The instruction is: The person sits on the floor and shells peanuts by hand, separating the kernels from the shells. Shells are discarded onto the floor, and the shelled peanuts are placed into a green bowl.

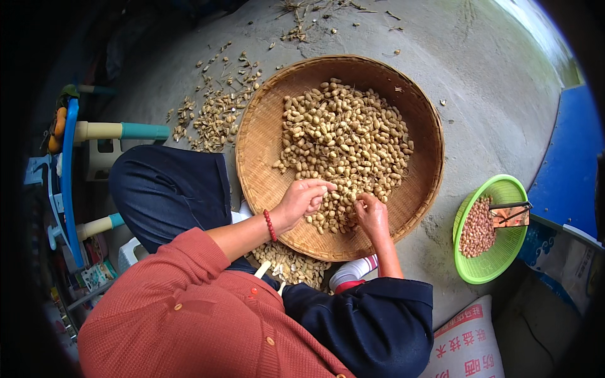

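In front of me a wide round woven bamboo basket [264, 165] holds a large heap of unshelled peanuts [345, 127]. My left hand [307, 198], with a red bead bracelet [270, 226] at the wrist, is over the near edge of the heap. Its index finger reaches forward and the other fingers curl in; whether anything is held inside is hidden. To its right, my right hand [372, 213] is lowered to the peanuts with thumb and fingertips close together. I cannot make out whether a peanut is between them.
Cracked shells [217, 113] litter the concrete floor [477, 104] at left, and a shell pile [293, 264] lies between my feet. A green plastic colander [508, 255] of shelled peanuts [477, 229] stands at right, near a printed woven sack [468, 340]. A blue-topped stool [71, 184] is at left.
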Motion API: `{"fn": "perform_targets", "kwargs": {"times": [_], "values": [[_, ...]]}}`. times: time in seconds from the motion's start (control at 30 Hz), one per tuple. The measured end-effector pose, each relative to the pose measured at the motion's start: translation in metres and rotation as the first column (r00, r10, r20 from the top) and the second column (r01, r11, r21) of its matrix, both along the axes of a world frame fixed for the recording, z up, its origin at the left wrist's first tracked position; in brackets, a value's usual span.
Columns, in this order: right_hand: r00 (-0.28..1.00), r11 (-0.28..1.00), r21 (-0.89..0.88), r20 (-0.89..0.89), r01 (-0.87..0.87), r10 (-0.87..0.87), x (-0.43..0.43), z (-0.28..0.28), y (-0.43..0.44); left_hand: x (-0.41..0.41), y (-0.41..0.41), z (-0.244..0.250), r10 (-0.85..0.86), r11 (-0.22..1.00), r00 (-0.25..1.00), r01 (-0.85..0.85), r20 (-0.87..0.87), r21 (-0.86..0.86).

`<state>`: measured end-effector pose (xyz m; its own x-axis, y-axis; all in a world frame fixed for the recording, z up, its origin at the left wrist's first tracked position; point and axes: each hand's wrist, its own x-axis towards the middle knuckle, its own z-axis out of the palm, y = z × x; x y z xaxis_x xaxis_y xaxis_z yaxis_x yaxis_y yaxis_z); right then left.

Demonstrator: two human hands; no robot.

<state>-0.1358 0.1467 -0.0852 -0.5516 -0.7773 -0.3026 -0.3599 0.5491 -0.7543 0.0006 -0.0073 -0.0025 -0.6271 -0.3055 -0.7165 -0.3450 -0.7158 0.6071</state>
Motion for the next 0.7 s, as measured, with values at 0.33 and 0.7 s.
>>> {"fn": "perform_targets", "kwargs": {"times": [0.33,0.7], "values": [[0.995,0.999,0.046,0.097,-0.003,-0.001,-0.008,0.008,-0.005,0.000,0.001,0.000,-0.016,0.999,1.000,0.017,0.015,-0.042],[0.978,0.987,-0.077,-0.138,0.144,-0.154,-0.005,0.002,-0.009,0.000,0.003,0.001,-0.050,0.996,0.998,0.053,0.044,-0.075]]}}
